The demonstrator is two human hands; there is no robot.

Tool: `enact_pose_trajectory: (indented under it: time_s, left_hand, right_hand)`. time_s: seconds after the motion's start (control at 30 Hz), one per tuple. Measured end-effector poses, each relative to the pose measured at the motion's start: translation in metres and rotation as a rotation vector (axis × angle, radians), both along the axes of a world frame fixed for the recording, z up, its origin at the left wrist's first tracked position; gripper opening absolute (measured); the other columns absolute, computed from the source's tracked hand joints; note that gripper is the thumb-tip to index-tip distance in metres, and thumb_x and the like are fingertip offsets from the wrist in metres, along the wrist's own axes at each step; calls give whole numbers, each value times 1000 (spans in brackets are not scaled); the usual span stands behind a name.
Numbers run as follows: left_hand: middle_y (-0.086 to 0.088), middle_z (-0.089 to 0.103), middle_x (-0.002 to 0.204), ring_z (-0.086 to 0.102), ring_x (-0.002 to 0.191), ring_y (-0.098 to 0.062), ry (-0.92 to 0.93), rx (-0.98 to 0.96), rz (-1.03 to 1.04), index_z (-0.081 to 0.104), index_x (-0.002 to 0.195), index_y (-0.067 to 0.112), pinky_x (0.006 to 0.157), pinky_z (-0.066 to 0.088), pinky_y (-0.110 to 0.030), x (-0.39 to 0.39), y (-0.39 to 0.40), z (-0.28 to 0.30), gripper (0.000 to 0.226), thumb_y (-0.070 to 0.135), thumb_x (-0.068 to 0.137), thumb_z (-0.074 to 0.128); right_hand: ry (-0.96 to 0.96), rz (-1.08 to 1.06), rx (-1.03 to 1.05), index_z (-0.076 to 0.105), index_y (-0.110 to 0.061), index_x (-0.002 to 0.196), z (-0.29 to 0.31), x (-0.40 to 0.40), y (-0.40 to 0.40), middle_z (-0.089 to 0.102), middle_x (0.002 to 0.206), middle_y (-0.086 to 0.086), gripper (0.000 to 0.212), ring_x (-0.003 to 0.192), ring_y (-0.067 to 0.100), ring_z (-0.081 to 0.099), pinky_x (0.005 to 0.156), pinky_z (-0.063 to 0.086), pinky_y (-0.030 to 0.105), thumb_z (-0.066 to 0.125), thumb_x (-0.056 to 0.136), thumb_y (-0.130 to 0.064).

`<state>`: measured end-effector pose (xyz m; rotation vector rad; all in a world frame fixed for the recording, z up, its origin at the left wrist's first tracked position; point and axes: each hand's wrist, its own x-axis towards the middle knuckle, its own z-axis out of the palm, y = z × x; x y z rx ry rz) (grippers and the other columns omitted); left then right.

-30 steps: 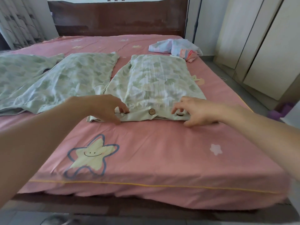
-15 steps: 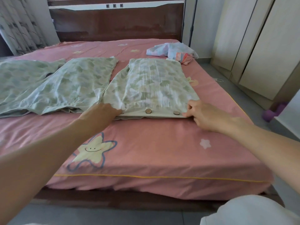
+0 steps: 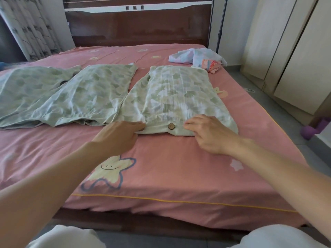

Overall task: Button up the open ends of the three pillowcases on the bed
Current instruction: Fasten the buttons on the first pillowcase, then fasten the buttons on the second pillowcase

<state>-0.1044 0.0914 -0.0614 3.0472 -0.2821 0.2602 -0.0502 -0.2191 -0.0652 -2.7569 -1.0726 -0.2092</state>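
Three green leaf-print pillowcases lie side by side on the pink bed (image 3: 179,176): a left pillowcase (image 3: 23,92), a middle pillowcase (image 3: 93,93) and a right pillowcase (image 3: 179,93). The right one's cream hem faces me, with one wooden button (image 3: 171,126) showing. My left hand (image 3: 118,135) pinches that hem at its left end. My right hand (image 3: 207,133) lies on the hem just right of the button, fingers on top and thumb at the front edge, covering what is under it. A button (image 3: 87,120) peeks from the middle pillowcase's gaping end.
A crumpled pale cloth bundle (image 3: 197,57) lies at the bed's far right. The dark headboard (image 3: 139,27) stands behind, a curtain (image 3: 32,29) at the left and wardrobe doors (image 3: 295,51) at the right. A purple object (image 3: 311,127) sits on the floor.
My right hand slid left from the hem's right corner and now covers the right-hand button. My left hand stayed at the hem's left end. The view has pulled back.
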Motion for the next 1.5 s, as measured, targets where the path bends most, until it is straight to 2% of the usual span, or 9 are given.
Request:
enact_pose_trajectory:
  time_s: [0.17, 0.33, 0.47, 0.6, 0.87, 1.07, 1.27, 1.37, 1.5]
  left_hand:
    - [12, 48, 163, 48, 149, -15, 14, 4, -6, 46, 159, 34, 120, 41, -38, -1, 4, -11, 59, 16, 103, 46]
    - [12, 42, 167, 39, 154, -11, 50, -110, -6, 45, 160, 31, 127, 30, -36, 2, 16, -21, 57, 16, 105, 44]
    - [10, 40, 168, 34, 156, -8, 27, -138, -31, 42, 162, 28, 129, 27, -34, 0, 23, -27, 57, 19, 106, 43]
    - [3, 46, 165, 42, 153, -16, -71, -153, -79, 47, 159, 22, 126, 35, -38, -3, 24, -30, 54, 16, 105, 48]
    - [-1, 53, 161, 47, 150, -16, -184, -178, -143, 55, 154, 15, 125, 35, -32, 8, 35, -22, 46, 20, 109, 47]
    - [7, 53, 160, 50, 146, -15, -202, -266, 31, 55, 154, 23, 119, 42, -33, 10, 93, -22, 56, 11, 99, 53]
    - [14, 56, 155, 59, 131, -12, -234, -295, 199, 52, 151, 38, 103, 42, -23, 15, 167, -27, 64, 15, 93, 63]
    - [16, 61, 150, 67, 118, -13, -236, -276, 140, 55, 146, 39, 97, 51, -29, 23, 191, -27, 56, 16, 96, 63]
    - [14, 71, 134, 72, 105, -20, -229, -201, 100, 64, 137, 34, 85, 54, -32, 36, 217, -26, 43, 17, 97, 65]
  right_hand:
    - [145, 85, -94, 32, -17, 160, -1, 13, 42, 28, 168, -5, 55, 157, 16, 19, 127, 22, 44, 37, 106, -6]
    - [280, 68, -128, 15, -26, 164, -14, 20, 45, 10, 172, -13, 54, 157, 3, 5, 119, -2, 17, 27, 112, -24]
    - [221, 95, -106, 6, -32, 164, -20, 16, 41, -5, 171, -17, 56, 155, -2, -11, 129, -4, 31, 24, 111, -40]
    - [113, 131, -20, 4, -35, 164, -21, 10, 45, -12, 170, -21, 61, 152, -8, -19, 128, -6, 29, 22, 108, -53]
    - [92, 190, -6, 9, -37, 163, -11, 12, 79, -5, 171, -20, 62, 153, -7, -17, 130, 0, 33, 19, 106, -57]
    - [118, 259, 49, 16, -36, 163, -2, 23, 140, 2, 172, -18, 64, 153, -8, -12, 130, 2, 31, 26, 104, -58]
    - [133, 271, 149, 25, -35, 161, 0, 35, 204, 15, 170, -17, 61, 155, -5, -2, 122, -1, 18, 38, 105, -54]
    - [136, 272, 170, 30, -33, 160, -3, 38, 232, 22, 168, -16, 60, 155, -3, 5, 117, -1, 11, 41, 105, -53]
    - [143, 246, 201, 39, -27, 157, -3, 42, 263, 35, 164, -10, 57, 152, 1, 23, 123, 17, 20, 50, 104, -48]
